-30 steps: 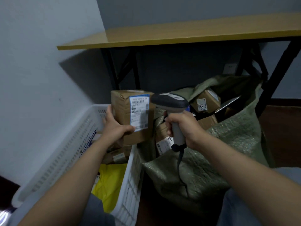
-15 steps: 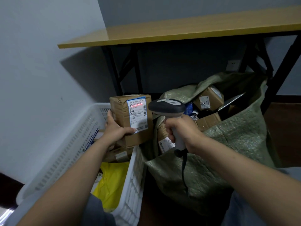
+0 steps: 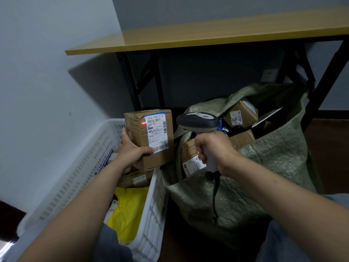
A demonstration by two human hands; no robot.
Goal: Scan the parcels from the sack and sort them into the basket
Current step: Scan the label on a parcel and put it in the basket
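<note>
My left hand (image 3: 132,151) grips a brown cardboard parcel (image 3: 151,138) upright above the white basket (image 3: 79,173), its white label facing me. A red scan dot shows at the left edge of the label's barcode. My right hand (image 3: 213,150) holds a grey handheld scanner (image 3: 198,122) by its handle, its head just right of the parcel and pointing at the label. Behind the scanner, the green woven sack (image 3: 264,167) stands open with several brown parcels inside.
The basket holds a yellow bag (image 3: 128,208) and some cardboard parcels under the held one. A wooden table (image 3: 207,36) with black legs stands over the sack. A grey wall runs along the left. The scanner's cable (image 3: 215,197) hangs down the sack's front.
The scanner's red light came on across the label and now shows as a dot at the barcode's left edge. Parcel and scanner have sunk slightly in the view.
</note>
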